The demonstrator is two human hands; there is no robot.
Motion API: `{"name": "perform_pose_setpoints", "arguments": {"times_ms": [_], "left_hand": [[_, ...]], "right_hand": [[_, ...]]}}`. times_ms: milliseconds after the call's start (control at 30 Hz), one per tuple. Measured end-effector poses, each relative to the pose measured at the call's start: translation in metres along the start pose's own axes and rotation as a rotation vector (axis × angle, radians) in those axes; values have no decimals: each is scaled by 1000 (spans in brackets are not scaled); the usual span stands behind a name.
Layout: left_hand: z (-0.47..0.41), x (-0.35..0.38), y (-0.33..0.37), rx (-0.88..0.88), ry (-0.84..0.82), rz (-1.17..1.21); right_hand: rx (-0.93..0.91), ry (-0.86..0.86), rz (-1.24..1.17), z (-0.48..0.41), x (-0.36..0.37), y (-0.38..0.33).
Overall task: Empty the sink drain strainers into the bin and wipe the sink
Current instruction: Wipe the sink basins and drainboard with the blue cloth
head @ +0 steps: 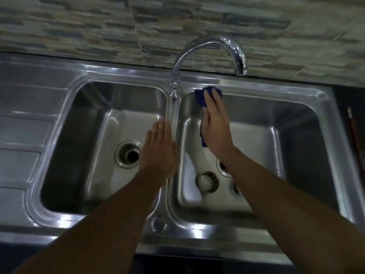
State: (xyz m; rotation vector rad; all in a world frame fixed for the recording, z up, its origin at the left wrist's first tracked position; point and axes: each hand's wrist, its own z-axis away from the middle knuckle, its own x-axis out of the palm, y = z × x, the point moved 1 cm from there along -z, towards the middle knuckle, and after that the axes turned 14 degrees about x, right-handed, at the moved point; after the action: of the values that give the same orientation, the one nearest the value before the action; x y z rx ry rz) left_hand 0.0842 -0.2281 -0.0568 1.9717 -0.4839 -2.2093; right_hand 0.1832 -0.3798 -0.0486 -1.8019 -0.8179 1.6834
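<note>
A steel double sink (171, 123) fills the view. My right hand (215, 123) presses a dark blue cloth (201, 96) flat against the back left wall of the right basin. My left hand (159, 149) hovers with straight fingers over the divider between the basins, holding nothing. The left basin's drain (129, 154) is an open hole with no strainer in it. One strainer (207, 181) lies loose on the right basin's floor. A second one (237, 189) shows partly beside my right forearm. My arm largely hides the right drain (222, 168).
A chrome gooseneck tap (213, 48) arches over the divider, its spout above the right basin. A ribbed draining board (25, 131) lies to the left. A stone-pattern tiled wall (177, 20) stands behind. A thin reddish rod (354, 135) lies on the dark counter at right.
</note>
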Motion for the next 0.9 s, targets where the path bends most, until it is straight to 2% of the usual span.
{"name": "perform_pose_setpoints", "arguments": {"times_ms": [67,167,233,400,567,700,800,900], "left_hand": [[-23,5,3,31,-3,-37],[-40,18,9,40,11,-50],[-41,26,9,32,23,-94],[-44,29,8,31,24,-145],[-44,28,9,35,27,-153],[-46,28,10,30,58,-118],[-47,28,11,20,70,-119],[-47,31,12,22,73,-132]], "right_hand": [[-57,-53,104,-37,8,-6],[-111,-253,314,-77,40,-8],[-155,-237,479,-81,59,-2],[-284,-182,608,-84,52,26],[-96,-129,688,-80,-18,74],[131,-42,760,-74,-71,109],[242,38,761,-70,-62,99],[142,48,852,-70,-20,60]]}}
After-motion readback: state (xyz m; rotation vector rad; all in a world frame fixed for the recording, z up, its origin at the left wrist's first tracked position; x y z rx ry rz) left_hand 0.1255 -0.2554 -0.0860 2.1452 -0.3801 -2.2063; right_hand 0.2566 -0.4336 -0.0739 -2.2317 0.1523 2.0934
